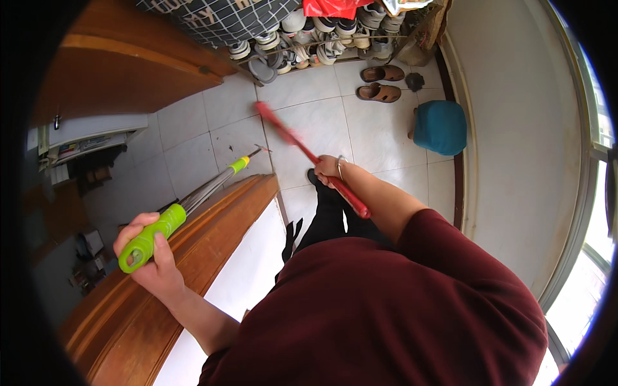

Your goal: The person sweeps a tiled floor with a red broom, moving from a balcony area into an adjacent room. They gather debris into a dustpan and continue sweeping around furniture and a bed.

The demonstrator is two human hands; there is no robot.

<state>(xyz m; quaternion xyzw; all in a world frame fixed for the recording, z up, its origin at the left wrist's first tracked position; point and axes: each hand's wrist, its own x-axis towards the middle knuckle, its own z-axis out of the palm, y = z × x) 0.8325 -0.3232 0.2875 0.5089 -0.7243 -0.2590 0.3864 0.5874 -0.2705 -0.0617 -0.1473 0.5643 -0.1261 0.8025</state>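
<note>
My left hand (152, 255) is closed around the bright green grip of a metal pole (207, 190), which slants down over the wooden door frame toward the floor. The tool at the pole's far end is mostly out of sight. In my right hand (328, 171) is a red brush-like tool (280, 128), held by its long handle; its blurred far end points up and left over the tiles. Small dark bits of debris (231, 148) lie on the white tiled floor (304, 113) near the pole's lower end.
Ahead stands a rack of shoes (318, 43), with a checked bag (227, 19) at its left. Brown sandals (380, 92) lie near a teal-covered stool (440, 128) by the right wall. A wooden door (130, 77) is at the upper left, a wooden door frame (203, 251) beside me.
</note>
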